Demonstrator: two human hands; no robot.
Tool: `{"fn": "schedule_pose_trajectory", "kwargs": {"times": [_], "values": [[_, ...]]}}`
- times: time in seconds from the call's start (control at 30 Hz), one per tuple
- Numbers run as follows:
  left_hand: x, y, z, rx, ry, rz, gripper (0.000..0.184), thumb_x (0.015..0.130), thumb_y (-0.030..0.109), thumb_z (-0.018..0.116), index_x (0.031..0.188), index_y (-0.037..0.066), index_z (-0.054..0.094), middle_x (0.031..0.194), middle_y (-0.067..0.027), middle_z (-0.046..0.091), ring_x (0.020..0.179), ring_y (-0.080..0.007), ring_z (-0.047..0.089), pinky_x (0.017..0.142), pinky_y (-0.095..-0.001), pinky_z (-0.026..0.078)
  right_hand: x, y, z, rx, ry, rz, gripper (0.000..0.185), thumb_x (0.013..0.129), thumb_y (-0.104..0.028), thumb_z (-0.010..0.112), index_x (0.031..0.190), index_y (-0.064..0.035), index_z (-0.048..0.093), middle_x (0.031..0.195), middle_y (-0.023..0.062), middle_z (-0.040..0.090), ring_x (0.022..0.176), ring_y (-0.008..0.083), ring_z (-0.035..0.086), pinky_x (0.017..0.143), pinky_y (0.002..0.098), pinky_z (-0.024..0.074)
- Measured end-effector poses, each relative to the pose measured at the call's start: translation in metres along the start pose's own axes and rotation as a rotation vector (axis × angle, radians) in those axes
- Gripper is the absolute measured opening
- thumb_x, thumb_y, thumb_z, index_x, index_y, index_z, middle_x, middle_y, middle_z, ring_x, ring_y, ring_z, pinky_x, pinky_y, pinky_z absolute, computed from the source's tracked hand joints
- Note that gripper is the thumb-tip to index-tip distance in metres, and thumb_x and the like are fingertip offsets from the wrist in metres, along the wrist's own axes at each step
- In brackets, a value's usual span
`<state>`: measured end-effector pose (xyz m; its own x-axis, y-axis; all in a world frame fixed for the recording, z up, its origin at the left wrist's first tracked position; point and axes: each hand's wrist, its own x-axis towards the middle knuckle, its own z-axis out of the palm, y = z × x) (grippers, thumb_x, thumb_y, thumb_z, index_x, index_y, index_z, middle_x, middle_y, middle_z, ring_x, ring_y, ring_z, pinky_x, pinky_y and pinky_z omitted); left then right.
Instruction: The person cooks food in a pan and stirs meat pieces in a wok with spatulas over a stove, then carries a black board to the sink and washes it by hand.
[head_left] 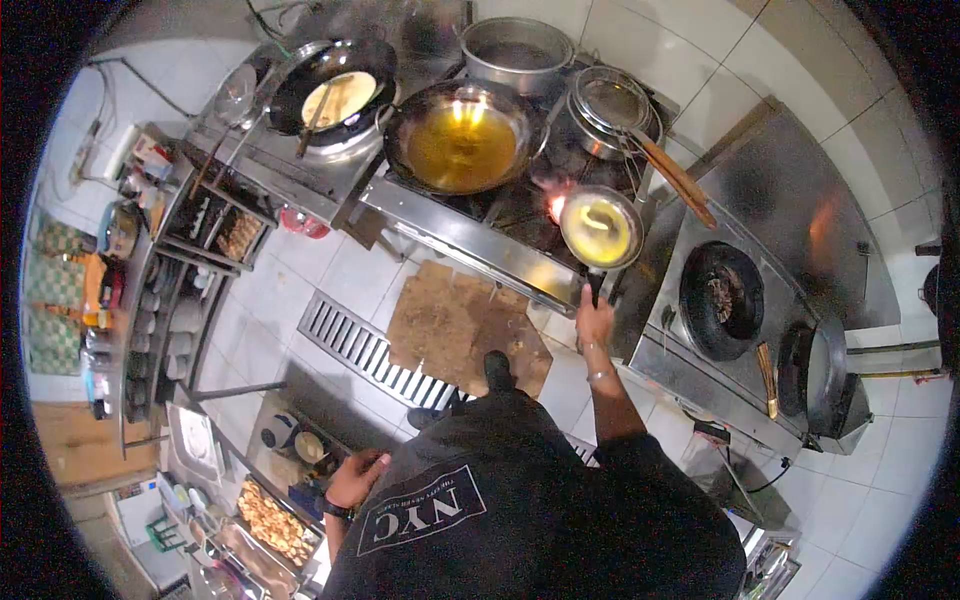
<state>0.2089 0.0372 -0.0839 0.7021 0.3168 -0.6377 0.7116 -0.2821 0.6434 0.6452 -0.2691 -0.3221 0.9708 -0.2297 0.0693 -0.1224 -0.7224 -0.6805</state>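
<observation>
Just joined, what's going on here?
Someone's at a stove. Their right hand grips the handle of a small pan with yellow contents, with a flame visible beside the pan. The left hand is low by the dark shirt, nothing visible in it. A large wok of yellowish liquid sits on the stove, untouched.

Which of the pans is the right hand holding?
The small frying pan beside the flame: the right hand grips its handle. No hand is on the others, such as the wide wok of yellow liquid.
</observation>
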Motion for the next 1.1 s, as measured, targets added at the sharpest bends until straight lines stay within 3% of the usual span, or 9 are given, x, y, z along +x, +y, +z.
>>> {"fn": "schedule_pose_trajectory", "kwargs": {"times": [0.03,0.07,0.1,0.23,0.27,0.4,0.47,0.9,1.1], "values": [[-0.003,0.015,-0.004,0.036,-0.037,-0.035,0.05,0.093,0.046,0.055,0.11,0.0,0.065,0.093,-0.0204,0.069,0.086,-0.0288,0.067,0.078,-0.038,0.05,0.01,0.003,0.009,-0.111,0.241,-0.205,0.057,0.089,-0.052,0.059,0.074,0.0035,0.064,0.061,0.0163,0.061,0.063,0.0297,0.063,0.065,0.0417,0.0504],[-0.004,0.027,-0.007,0.071,-0.072,-0.068,0.05,0.093,0.047,0.055,0.11,0.001,0.065,0.093,-0.0203,0.069,0.086,-0.0292,0.067,0.078,-0.0384,0.05,0.019,0.0,0.017,-0.03,0.153,-0.053,0.068,0.085,-0.058,0.06,0.088,0.0096,0.065,0.081,0.0254,0.066,0.079,0.0416,0.063,0.074,0.047,0.0477],[-0.006,0.034,-0.007,0.069,-0.069,-0.067,0.05,0.093,0.047,0.055,0.11,0.001,0.065,0.093,-0.0203,0.069,0.086,-0.0292,0.067,0.078,-0.0384,0.05,0.021,-0.002,0.018,-0.028,0.153,-0.056,0.068,0.085,-0.058,0.06,0.088,0.0096,0.065,0.081,0.0254,0.066,0.079,0.0416,0.063,0.074,0.047,0.0477],[-0.008,0.022,-0.007,0.081,-0.039,-0.059,0.051,0.094,0.047,0.054,0.109,0.0,0.065,0.091,-0.0202,0.069,0.083,-0.0254,0.067,0.076,-0.0375,0.049,-0.001,-0.036,-0.009,0.29,-0.399,0.284,0.061,0.086,-0.054,0.061,0.105,0.0035,0.065,0.079,0.0206,0.066,0.078,0.0342,0.064,0.073,0.0445,0.0478],[-0.007,0.013,-0.003,0.111,-0.041,-0.045,0.051,0.094,0.046,0.053,0.108,-0.001,0.065,0.089,-0.0196,0.068,0.082,-0.0232,0.066,0.074,-0.0367,0.049,-0.008,-0.034,-0.01,0.266,-0.267,0.16,0.05,0.086,-0.051,0.064,0.083,-0.0007,0.062,0.065,0.012,0.06,0.063,0.0253,0.059,0.061,0.039,0.045],[-0.011,0.006,0.007,-0.016,-0.001,-0.051,0.05,0.095,0.046,0.053,0.106,-0.001,0.065,0.083,-0.0186,0.067,0.077,-0.021,0.063,0.071,-0.0362,0.048,0.004,0.002,0.014,0.263,-0.171,0.102,0.047,0.087,-0.046,0.066,0.064,-0.0071,0.054,0.051,0.0015,0.052,0.049,0.015,0.055,0.046,0.0316,0.0417],[-0.015,0.022,0.006,0.012,0.048,-0.123,0.05,0.095,0.046,0.053,0.104,-0.001,0.065,0.08,-0.0168,0.066,0.074,-0.0206,0.061,0.071,-0.0365,0.047,0.012,-0.016,-0.002,0.284,-0.325,0.251,0.051,0.088,-0.05,0.06,0.094,0.0004,0.068,0.081,0.0205,0.068,0.075,0.0345,0.065,0.071,0.0421,0.0484],[-0.013,0.037,0.005,-0.054,0.063,-0.018,0.048,0.095,0.044,0.054,0.106,-0.001,0.066,0.088,-0.0175,0.069,0.083,-0.0219,0.065,0.077,-0.0351,0.048,0.033,0.023,0.053,0.22,-0.258,0.119,0.058,0.083,-0.054,0.064,0.095,0.0028,0.069,0.089,0.0233,0.068,0.086,0.0388,0.065,0.081,0.0423,0.0503],[-0.005,0.012,0.009,-0.013,0.042,-0.002,0.046,0.095,0.043,0.054,0.107,0.0,0.066,0.09,-0.0166,0.07,0.084,-0.0229,0.066,0.077,-0.0351,0.049,0.031,-0.029,-0.016,0.162,-0.499,0.425,0.069,0.083,-0.058,0.061,0.1,0.0086,0.066,0.102,0.0271,0.065,0.101,0.0388,0.062,0.09,0.0411,0.0475]]}}
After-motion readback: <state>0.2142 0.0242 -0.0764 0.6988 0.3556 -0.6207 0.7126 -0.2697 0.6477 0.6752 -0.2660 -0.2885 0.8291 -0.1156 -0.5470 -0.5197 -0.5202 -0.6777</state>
